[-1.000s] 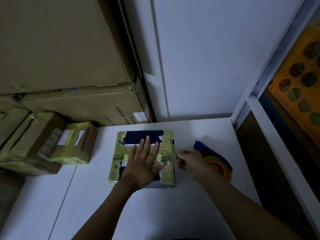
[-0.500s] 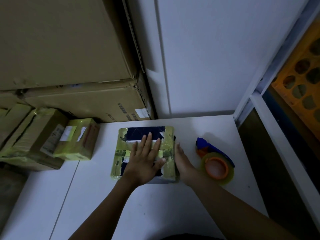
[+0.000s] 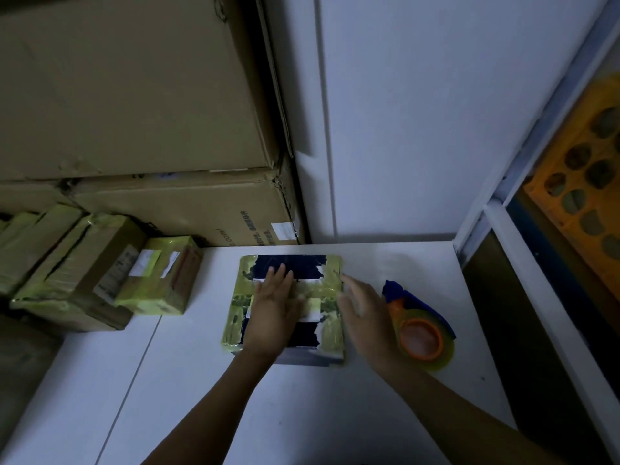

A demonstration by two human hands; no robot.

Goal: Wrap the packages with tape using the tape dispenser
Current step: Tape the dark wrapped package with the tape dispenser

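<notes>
My left hand (image 3: 273, 307) lies flat on top of the package (image 3: 318, 297), fingers straight and close together, pointing away from me and pressing down on it. The package sits on the white worktop (image 3: 201, 380) near its far edge. It is a flat dark blue parcel crossed and edged with yellowish tape. My right hand (image 3: 364, 313) is against the package's right side, fingers stretched out along that edge and holding nothing. It is a little blurred.

Just to the right of that hand the tape dispenser (image 3: 421, 337) lies on the worktop, with a blue handle and an orange core inside a yellowish roll. I cannot tell whether my hand touches it.

At the left of the worktop sit taped boxes (image 3: 157, 276), well apart from the package. Large cardboard cartons (image 3: 151, 95) are stacked behind them, and an orange crate (image 3: 587, 162) shows at far right.
</notes>
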